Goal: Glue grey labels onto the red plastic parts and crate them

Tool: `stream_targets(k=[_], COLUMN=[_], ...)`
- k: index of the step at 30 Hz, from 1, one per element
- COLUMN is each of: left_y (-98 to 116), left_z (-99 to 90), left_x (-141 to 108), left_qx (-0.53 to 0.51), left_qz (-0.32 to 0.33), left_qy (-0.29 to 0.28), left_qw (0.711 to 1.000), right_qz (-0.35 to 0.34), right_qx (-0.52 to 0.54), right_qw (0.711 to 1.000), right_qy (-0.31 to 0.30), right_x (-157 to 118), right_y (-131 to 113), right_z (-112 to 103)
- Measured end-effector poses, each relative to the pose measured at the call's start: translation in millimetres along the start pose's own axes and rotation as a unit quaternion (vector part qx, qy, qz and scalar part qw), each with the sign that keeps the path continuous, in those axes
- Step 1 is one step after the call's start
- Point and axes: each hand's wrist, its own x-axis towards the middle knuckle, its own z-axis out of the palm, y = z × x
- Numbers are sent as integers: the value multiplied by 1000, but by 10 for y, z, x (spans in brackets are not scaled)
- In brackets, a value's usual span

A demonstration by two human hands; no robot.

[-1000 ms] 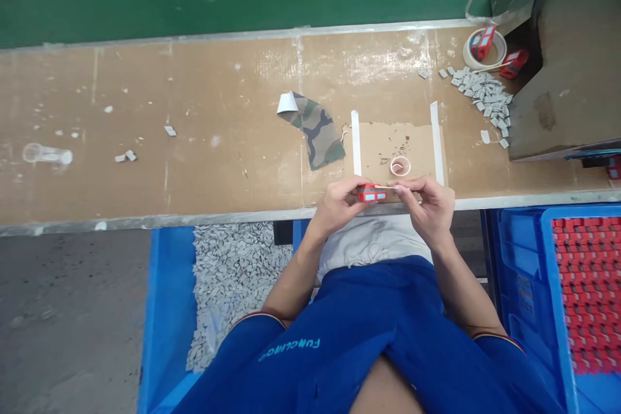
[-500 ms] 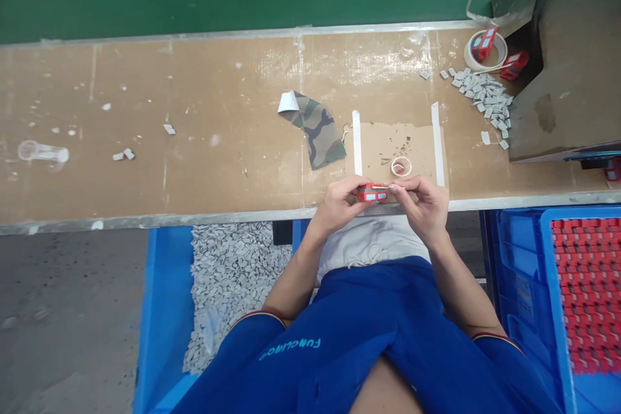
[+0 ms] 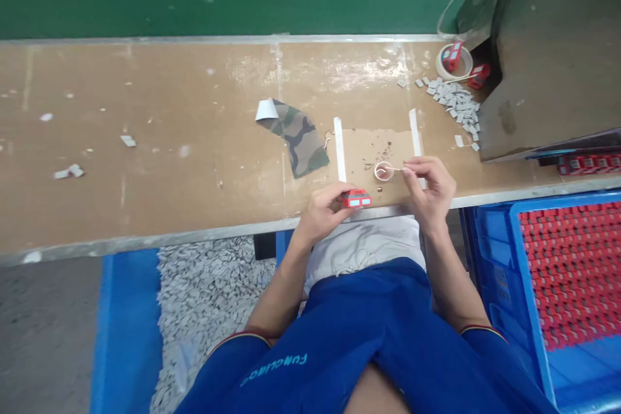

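Pinched in my left hand [image 3: 322,211] is a small red toy vehicle [image 3: 356,198] with pale blue windows and a grey stripe, held at the table's front edge. My right hand [image 3: 429,189] grips a thin pale stick [image 3: 396,169] between thumb and fingers. The stick's far end reaches into a small round cup [image 3: 383,171] with a reddish-brown inside. This cup stands on a cardboard sheet [image 3: 356,145] between two white tape strips. Dark specks lie on the cardboard behind the cup.
A camouflage-patterned piece [image 3: 303,142] lies left of the cardboard. Small grey-white tiles [image 3: 456,100] are heaped at the right, near a tape roll [image 3: 440,63] and red toys. Blue crates flank me below the table, one with red parts [image 3: 572,272], one with pale pieces [image 3: 208,297].
My right hand has drawn the stick away from the red toy vehicle and brought its end to the cup. My left hand still holds the toy. The camera view has shifted.
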Motion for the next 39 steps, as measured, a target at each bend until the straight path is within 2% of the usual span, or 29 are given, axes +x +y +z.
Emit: stream_targets(k=[3, 5, 8, 11, 14, 17, 19, 23, 28, 34, 39], left_y=[-42, -69, -84, -56, -18, -11, -22, -30, 15, -6, -30], left_z=[-11, -15, -18, -22, -26, -26, -24, -35, -70, -63, -56], left_x=[-9, -16, -18, -7, 3, 0, -4, 10, 27, -3, -1], left_qx=[-4, -8, -17, -9, 2, 1, 0, 0, -38, -126, -139], left_qz=[-11, -16, -17, -19, -18, -11, -6, 24, 62, 10, -6], left_qy=[-1, -3, -6, -9, -8, -4, -4, -10, -26, -28, -32], left_qw=[1000, 1000, 1000, 1000, 1000, 1000, 1000, 1000, 997, 992, 990], right_qz=[-44, -55, -15, 71, 118, 122, 110, 68, 24, -10, -64], right_qx=[-4, -29, -171, -356, -460, -515, -536, -545, -559, -587, -596], right_qw=[996, 992, 984, 931, 877, 841, 826, 819, 815, 793, 770], right_qy=[-76, -106, -53, -27, -74, -114, -133, -167, -154, -162, -220], right_x=[34, 69, 175, 307, 412, 493, 535, 566, 516, 482, 503], right_y=[88, 176, 394, 652, 814, 856, 856, 874, 950, 999, 966], right_z=[39, -22, -267, -534, -653, -673, -693, -776, -816, -807, -903])
